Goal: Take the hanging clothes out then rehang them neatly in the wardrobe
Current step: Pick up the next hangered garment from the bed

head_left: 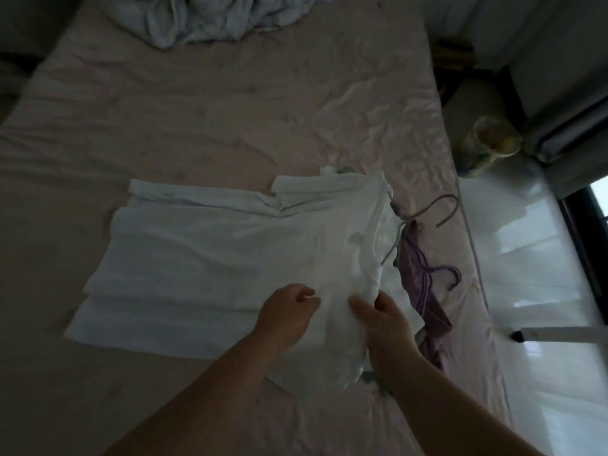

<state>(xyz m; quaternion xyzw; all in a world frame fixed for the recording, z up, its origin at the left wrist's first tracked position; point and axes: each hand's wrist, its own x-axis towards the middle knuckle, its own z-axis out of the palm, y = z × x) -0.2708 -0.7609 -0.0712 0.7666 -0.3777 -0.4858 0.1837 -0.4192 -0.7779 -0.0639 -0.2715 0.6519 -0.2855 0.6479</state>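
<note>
I stand at the pale pink bed sheet and look down at the white cotton garments, which lie spread flat in the middle of the frame, one upon another. Their long axis goes from the left of the frame to the right, with the hems at the left and the collars at the right. My right hand is at the lower right end of the pile. Its thumb and fingers are curled and pinch a fold of the white cloth near the collar, and they lift it a little from the layer below. My left hand is just beside it, to the left, and lies on the same cloth with the fingers loosely bent; I cannot tell surely if it pinches anything.

The thin purple wire hangers lie to the right of the pile, on the crumpled purple garment, close to the right edge of the bed. So the hangers are nearer to my right hand, and the collar opening points toward them. I judge that the next move is to bring a hanger in from the right.

At the top of the frame is a rumpled pale blue blanket.
</note>
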